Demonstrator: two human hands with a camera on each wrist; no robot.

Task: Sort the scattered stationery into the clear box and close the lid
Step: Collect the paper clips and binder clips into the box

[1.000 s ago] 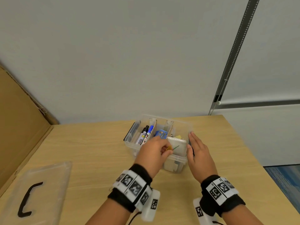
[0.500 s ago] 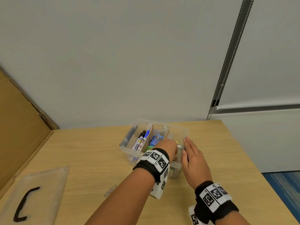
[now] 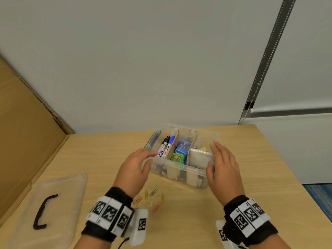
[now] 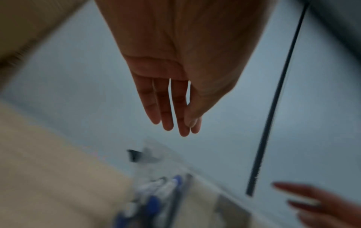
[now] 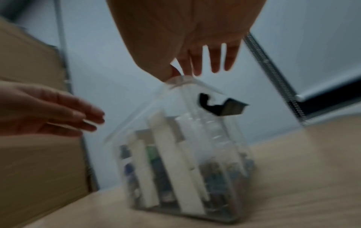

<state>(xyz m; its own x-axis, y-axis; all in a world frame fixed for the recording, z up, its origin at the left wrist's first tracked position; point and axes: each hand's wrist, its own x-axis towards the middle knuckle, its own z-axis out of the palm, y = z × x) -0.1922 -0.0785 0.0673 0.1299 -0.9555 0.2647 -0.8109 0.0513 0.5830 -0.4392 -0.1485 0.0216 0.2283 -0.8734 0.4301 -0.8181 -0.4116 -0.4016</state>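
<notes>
The clear box (image 3: 179, 167) stands open on the wooden table, split by two dividers. Its left section holds markers (image 3: 166, 146), the middle a blue case (image 3: 182, 147) and a green case (image 3: 177, 157), the right a white pouch (image 3: 199, 157). My left hand (image 3: 148, 159) is open and empty at the box's left front corner; its fingers (image 4: 168, 111) are straight. My right hand (image 3: 214, 155) lies flat along the box's right end, thumb at the front corner (image 5: 170, 74). Several coloured paper clips (image 3: 152, 198) lie on the table before the box. The blurred box (image 5: 185, 154) fills the right wrist view.
The clear lid (image 3: 48, 203) with a black handle lies flat at the table's near left. A cardboard panel (image 3: 27, 141) stands along the left edge. A grey wall is close behind the box, and the table's right edge (image 3: 287, 168) drops to the floor.
My left hand has come out of the box's right section and moved to the left front corner, empty. The paper clips on the table have come into view. My right hand stays at the box's right end.
</notes>
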